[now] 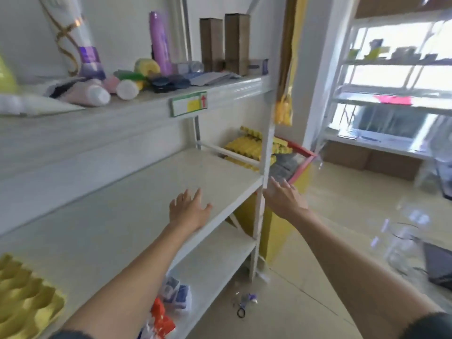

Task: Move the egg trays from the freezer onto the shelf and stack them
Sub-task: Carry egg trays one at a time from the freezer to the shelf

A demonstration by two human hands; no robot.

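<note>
Hands both empty, fingers spread, reaching toward the far end of the shelf (137, 192). Left hand (189, 211) hovers over the bare middle board, palm down, holding nothing. Right hand (285, 199) is past the white corner post (265, 167), out beyond the board's end, fingers splayed, also holding nothing. Stack of yellow egg trays (247, 148) sits ahead of both hands, beyond the far end of the shelf, inside the freezer (303, 157) with the red rim; part hidden by the post. Stack is well apart from the left hand, nearer the right one. Its long axis can't be told; blurred. Another yellow egg tray (24, 299) lies flat on the same board at the near left, cups up, behind the left forearm, well apart from both hands. Bottles and boxes crowd the top board.
</note>
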